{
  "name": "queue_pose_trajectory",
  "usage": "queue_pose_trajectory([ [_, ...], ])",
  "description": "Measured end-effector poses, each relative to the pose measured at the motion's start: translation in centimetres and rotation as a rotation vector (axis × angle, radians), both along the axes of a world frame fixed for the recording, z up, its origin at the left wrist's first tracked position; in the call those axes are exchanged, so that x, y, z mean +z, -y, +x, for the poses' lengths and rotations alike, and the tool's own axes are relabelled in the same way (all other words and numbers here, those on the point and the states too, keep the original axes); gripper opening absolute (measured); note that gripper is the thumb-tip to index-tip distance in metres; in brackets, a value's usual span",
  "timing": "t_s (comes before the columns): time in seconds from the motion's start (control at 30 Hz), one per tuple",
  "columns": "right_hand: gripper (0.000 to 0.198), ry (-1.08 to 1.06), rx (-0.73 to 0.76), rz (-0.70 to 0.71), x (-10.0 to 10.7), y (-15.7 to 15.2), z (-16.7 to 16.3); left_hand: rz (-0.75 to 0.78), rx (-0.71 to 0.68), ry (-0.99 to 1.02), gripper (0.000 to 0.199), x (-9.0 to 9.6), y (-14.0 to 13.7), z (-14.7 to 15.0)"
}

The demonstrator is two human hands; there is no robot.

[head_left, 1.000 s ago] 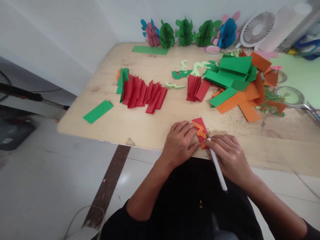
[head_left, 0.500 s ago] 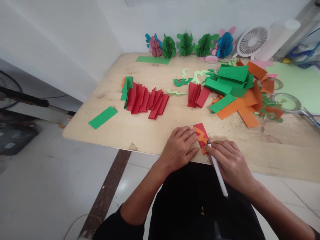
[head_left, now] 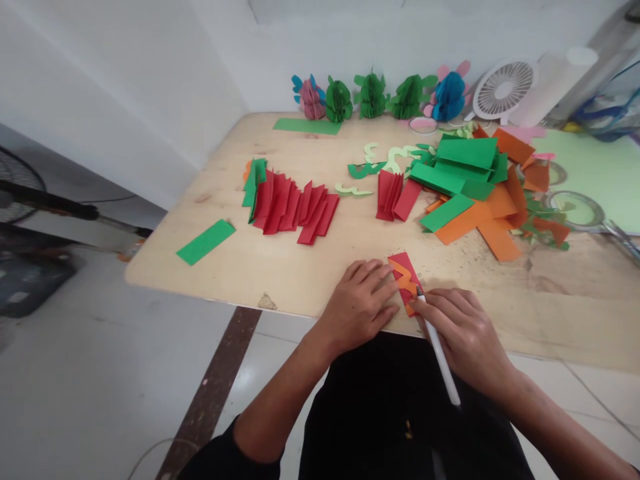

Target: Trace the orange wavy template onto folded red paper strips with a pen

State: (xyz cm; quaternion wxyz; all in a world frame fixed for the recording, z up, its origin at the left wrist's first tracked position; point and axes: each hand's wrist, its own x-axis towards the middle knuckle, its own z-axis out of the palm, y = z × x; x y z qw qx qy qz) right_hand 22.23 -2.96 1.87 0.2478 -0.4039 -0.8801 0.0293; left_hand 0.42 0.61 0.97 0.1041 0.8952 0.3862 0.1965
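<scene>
A strip of red paper [head_left: 413,270] lies near the table's front edge with a wavy orange paper cutout [head_left: 403,275] on top of it. My left hand [head_left: 357,303] rests flat, fingers stretched out, its fingertips pressing the left side of the cutout and strip. In my right hand [head_left: 463,327] is a white marker pen [head_left: 440,357], its dark tip touching the right edge of the orange cutout. Part of the cutout's lower end is hidden by my right fingers.
Folded red paper [head_left: 280,203] stands at left beyond a green strip [head_left: 206,241]. A pile of green paper [head_left: 467,163] and orange paper [head_left: 500,220] covers the right. Tape rolls [head_left: 577,209], scissors [head_left: 620,239], a white fan [head_left: 505,89] and several paper figures [head_left: 371,95] are farther back.
The whole view has shifted slightly, so the table sits a little lower. The pen tip stays near the cutout's right edge; both hands keep nearly the same pose.
</scene>
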Motion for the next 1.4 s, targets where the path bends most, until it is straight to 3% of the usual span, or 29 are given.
queue_pose_trajectory([
  [0.23, 0.026, -0.016, -0.004, -0.008, -0.1, -0.1, 0.1, -0.004, 0.003, 0.039, 0.033, -0.1, -0.1, -0.2],
  [0.87, 0.027, -0.005, 0.008, -0.016, -0.3, 0.0, 0.2, -0.046, -0.112, -0.109, 0.039, 0.3, -0.5, -1.4],
  [1.4, 0.026, -0.033, 0.007, -0.005, -0.3, 0.0, 0.0, -0.038, -0.103, -0.112, 0.041, 0.1, -0.4, -1.3],
])
